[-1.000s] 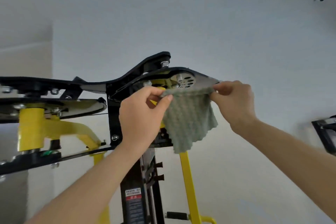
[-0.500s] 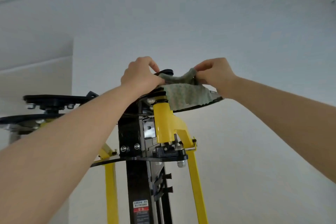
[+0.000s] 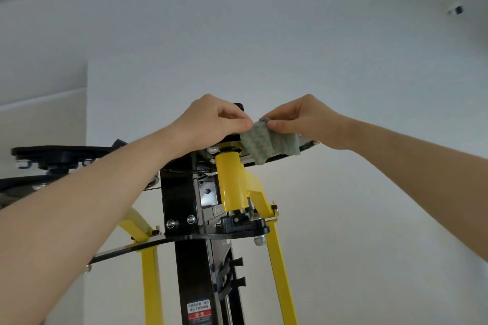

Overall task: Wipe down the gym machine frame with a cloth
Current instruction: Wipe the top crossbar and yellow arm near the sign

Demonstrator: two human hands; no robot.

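- The left hand (image 3: 211, 120) pinches the cloth (image 3: 265, 144) at its left end, thumb and fingertips closed on it.
- The right hand (image 3: 303, 119) pinches the cloth's upper edge, fingers curled round a fold.
- The green waffled cloth spans the gap between both hands and drapes over the rim of the top plate (image 3: 307, 143) of the frame (image 3: 195, 266).
- Just below the cloth stands a yellow sleeve (image 3: 232, 185), beside the frame's black column.
- A white wall (image 3: 343, 219) lies behind.

Green cloth (image 3: 266, 142) up top on the gym machine frame (image 3: 194, 258)
Patterned, bunched, draped over the top plate's edge — frame's a black upright with yellow struts.
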